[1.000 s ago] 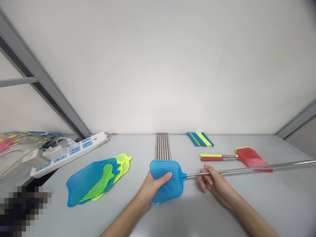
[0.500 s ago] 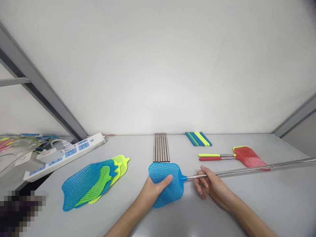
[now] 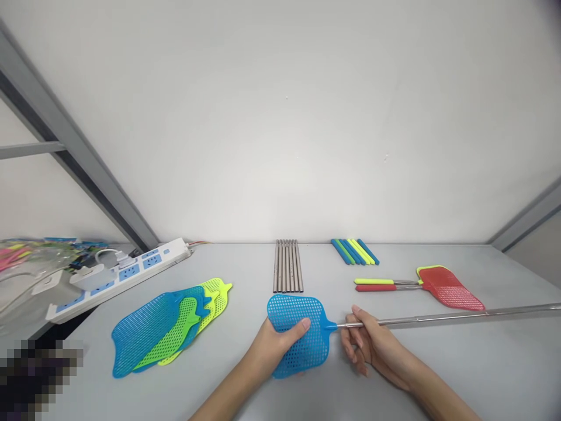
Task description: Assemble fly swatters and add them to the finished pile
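My left hand (image 3: 272, 346) grips a blue perforated fly swatter head (image 3: 312, 345), thumb across the top and fingers underneath. From the neck of that head a long extended telescopic metal rod (image 3: 442, 317) runs to the right, past the edge of the view. My right hand (image 3: 370, 346) pinches the rod close to the neck between thumb and fingers, the other fingers curled loosely below. Behind the blue head lies a row of several short metal rods (image 3: 288, 268).
Loose blue, green and yellow swatter heads (image 3: 146, 327) overlap at left. Several coloured grip sleeves (image 3: 356, 251) lie by the wall. Two swatters, one red (image 3: 453, 289) and one yellow (image 3: 374, 282), rest at right. A power strip (image 3: 149, 266) with plugs stands at far left.
The far end of the rod has swung slightly down toward me. Both hands keep their holds on the swatter; the whole view has shifted a little.
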A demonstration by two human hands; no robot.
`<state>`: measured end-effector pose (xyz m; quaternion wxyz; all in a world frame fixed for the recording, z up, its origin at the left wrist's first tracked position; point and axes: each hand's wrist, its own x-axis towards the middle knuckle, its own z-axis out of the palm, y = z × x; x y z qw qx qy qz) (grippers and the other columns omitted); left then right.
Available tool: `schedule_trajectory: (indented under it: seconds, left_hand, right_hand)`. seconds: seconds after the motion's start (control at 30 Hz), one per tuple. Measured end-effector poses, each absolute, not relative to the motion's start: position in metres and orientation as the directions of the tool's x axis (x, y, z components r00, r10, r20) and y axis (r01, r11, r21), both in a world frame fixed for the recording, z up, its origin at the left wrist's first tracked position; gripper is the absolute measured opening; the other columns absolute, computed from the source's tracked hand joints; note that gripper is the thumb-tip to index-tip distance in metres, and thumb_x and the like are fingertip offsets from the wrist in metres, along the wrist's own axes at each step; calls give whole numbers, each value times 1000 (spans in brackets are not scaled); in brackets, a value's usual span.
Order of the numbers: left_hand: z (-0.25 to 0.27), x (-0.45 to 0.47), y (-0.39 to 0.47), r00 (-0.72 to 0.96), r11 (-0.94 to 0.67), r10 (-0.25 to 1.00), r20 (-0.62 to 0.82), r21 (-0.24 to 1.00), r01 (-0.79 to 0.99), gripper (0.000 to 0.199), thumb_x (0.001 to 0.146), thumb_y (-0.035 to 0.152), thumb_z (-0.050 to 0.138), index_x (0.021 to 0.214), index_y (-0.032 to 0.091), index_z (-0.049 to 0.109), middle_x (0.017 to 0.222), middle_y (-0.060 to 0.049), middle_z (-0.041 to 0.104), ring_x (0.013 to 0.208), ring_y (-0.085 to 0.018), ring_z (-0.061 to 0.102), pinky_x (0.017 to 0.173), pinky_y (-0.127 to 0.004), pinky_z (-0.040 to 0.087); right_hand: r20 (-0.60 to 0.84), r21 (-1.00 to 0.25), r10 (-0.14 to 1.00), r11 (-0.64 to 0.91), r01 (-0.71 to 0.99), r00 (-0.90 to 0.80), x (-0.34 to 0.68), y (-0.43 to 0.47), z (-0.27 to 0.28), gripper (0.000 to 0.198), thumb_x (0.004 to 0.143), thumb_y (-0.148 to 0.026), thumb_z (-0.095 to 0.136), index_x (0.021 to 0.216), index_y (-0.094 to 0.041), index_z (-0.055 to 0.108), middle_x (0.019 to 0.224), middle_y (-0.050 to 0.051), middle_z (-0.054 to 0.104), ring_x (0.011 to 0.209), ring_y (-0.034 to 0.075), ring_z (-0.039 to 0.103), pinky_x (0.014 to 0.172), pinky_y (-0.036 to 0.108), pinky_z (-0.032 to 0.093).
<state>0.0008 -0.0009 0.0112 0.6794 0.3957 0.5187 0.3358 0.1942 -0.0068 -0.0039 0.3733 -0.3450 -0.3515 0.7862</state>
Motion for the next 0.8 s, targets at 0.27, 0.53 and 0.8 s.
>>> schedule_trajectory:
  seconds: [0.27, 0.53, 0.8]
  left_hand:
    - [12, 0, -3, 250, 443, 870, -424, 896, -20, 43, 62, 44, 60, 94, 16, 52, 83, -9, 63, 64, -24, 61, 44, -33, 50]
    - [7, -2, -2, 227, 273, 941, -252, 960, -63, 34, 64, 36, 61, 92, 16, 58, 93, -7, 63, 85, -21, 58, 75, -33, 47]
    - [6, -1, -3, 233, 262, 942, -242, 963, -57, 35, 65, 36, 60, 94, 16, 58, 95, -8, 63, 86, -21, 58, 77, -33, 46]
  right_hand:
    - [-251, -821, 837, -451, -351, -486, 193, -7, -3, 47, 80, -51, 23, 50, -17, 37, 52, 3, 49, 43, 12, 43, 39, 24, 32]
    - [-225, -852, 858, -403, -334, -462, 191, -9, 0, 47, 81, -48, 22, 49, -17, 37, 51, 4, 49, 46, 13, 45, 43, 25, 33]
    - [-221, -858, 865, -392, -332, -450, 190, -9, -4, 47, 82, -46, 22, 48, -17, 36, 49, 4, 50, 45, 13, 45, 41, 24, 31]
